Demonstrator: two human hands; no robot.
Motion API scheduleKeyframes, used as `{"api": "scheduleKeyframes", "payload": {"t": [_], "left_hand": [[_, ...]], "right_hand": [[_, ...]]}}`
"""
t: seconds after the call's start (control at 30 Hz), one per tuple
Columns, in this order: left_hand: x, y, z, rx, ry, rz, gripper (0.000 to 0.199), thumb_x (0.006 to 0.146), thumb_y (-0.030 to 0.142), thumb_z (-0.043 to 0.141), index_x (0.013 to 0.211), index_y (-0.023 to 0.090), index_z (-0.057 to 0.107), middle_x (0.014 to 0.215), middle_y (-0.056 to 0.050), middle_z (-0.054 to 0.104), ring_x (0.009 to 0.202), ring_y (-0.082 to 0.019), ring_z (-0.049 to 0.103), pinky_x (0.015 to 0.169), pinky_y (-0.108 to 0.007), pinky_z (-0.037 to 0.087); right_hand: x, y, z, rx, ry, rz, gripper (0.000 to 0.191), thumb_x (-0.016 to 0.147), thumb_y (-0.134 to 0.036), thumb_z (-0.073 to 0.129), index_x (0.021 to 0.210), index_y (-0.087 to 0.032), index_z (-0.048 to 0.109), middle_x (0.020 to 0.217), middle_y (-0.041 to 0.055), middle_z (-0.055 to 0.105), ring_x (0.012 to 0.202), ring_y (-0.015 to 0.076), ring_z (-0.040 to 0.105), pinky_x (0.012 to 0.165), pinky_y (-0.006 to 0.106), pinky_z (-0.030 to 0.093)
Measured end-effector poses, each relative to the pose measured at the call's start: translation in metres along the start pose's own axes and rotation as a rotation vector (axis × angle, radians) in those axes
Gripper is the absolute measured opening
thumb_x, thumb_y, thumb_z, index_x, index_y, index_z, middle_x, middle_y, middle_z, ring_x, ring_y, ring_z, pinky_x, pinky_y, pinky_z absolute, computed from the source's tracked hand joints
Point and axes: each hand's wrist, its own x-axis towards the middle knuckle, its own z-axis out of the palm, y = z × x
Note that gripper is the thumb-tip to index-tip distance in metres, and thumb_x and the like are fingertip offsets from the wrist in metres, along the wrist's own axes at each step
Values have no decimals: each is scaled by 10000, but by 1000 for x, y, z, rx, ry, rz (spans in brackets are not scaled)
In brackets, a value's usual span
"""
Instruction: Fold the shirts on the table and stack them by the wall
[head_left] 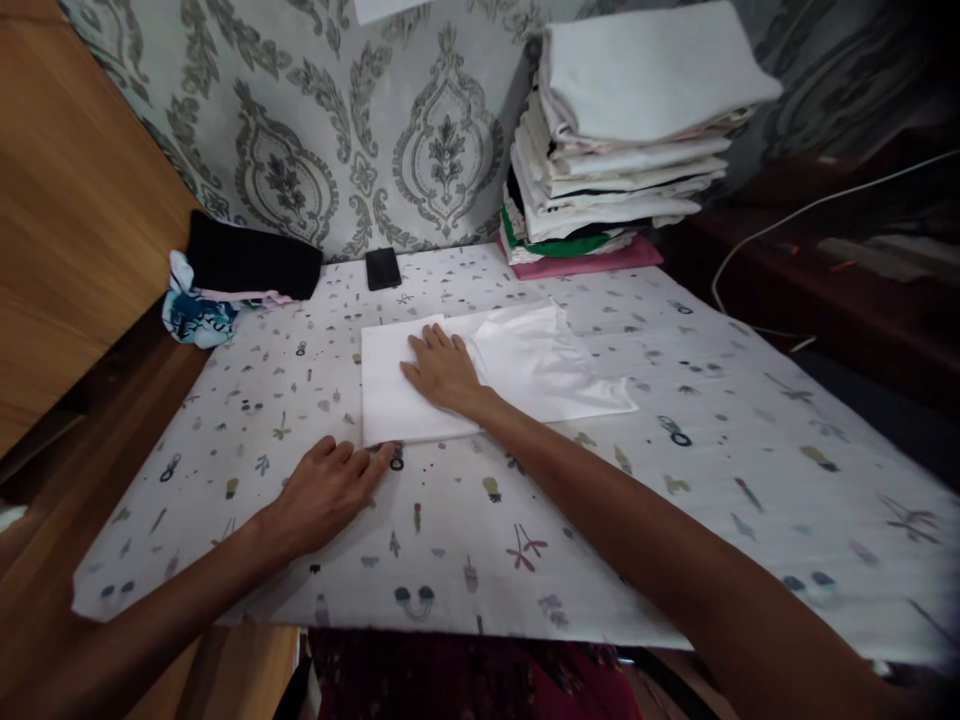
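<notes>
A white cloth (525,370) lies on the patterned table cover, folded flat into a neat rectangle on its left part and looser, with wrinkles, toward the right. My right hand (442,370) rests palm down on the folded part, fingers spread. Beside the cloth's near left corner is my left hand (330,490), its index finger and thumb side close to the lower edge and the other fingers bent. Whether it pinches the edge is too small to tell.
A tall stack of folded clothes (630,150) stands at the back right. A black phone (383,269) lies at the back, and a black folded cloth (251,255) with a blue patterned cloth (199,310) at the back left. A white cable (780,230) hangs at right.
</notes>
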Motion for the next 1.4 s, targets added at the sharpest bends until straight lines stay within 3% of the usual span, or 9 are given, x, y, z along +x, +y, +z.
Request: {"api": "scheduleKeyframes", "payload": {"t": [0.13,0.3,0.5,0.7,0.87,1.07,1.17,1.27,1.4], "left_hand": [[3,7,-2,-17,-111,-142,529,849,12,429,1360,136,487,700,-55,654,638,-221,590,630,-364,403],[8,6,-3,-137,-83,-247,571,862,36,407,1386,256,470,673,-30,622,583,-186,559,603,-340,402],[20,2,-4,-159,-140,-270,593,859,24,415,1397,269,465,660,-27,615,541,-170,549,582,-320,393],[22,0,-9,-157,-228,-301,382,804,-9,422,1026,206,645,644,-61,643,531,-201,568,573,-332,406],[10,2,-12,-179,-186,-312,382,808,29,420,1078,212,617,557,-30,620,464,-177,531,529,-307,398],[-4,6,-15,-311,-176,-302,311,833,102,447,1067,215,618,600,-43,653,462,-182,531,507,-309,360],[-5,-10,-21,-515,-174,-393,151,875,250,472,926,254,614,541,1,606,434,-164,492,479,-280,299],[7,-43,-21,-779,-132,-548,160,878,373,484,864,262,597,570,23,603,487,-161,526,486,-256,311],[45,-95,-1,-1252,-46,-953,144,788,323,570,879,211,582,711,-6,664,582,-160,596,490,-235,397]], "right_hand": [[-1,-1,-2,-1,-6,-6,514,994,-374,372,1426,-102,439,1570,193,331,1477,324,228,1166,506,203],[-1,-1,-2,-11,7,-5,501,990,-373,370,1410,-111,453,1557,189,355,1470,318,242,1158,500,210],[-1,1,1,-14,8,-13,518,993,-374,356,1425,-101,439,1567,192,338,1474,324,232,1160,510,202],[-1,1,-1,15,-7,-11,522,998,-373,372,1431,-87,433,1571,201,320,1477,329,215,1167,507,185],[-1,1,-1,1,7,-18,498,993,-369,373,1401,-97,458,1557,192,348,1471,323,230,1161,506,201],[-1,1,1,4,5,-13,497,994,-376,377,1397,-97,460,1559,194,341,1471,319,228,1160,504,202],[0,3,0,-3,12,-20,488,995,-370,384,1390,-97,469,1552,195,351,1464,318,241,1153,500,212],[-1,1,-6,-31,27,-27,452,997,-352,393,1358,-105,507,1516,191,409,1441,319,284,1139,516,234],[-25,-20,-22,-134,70,-169,348,988,-239,416,1209,-71,626,1363,235,547,1300,341,449,1071,543,323]]}}
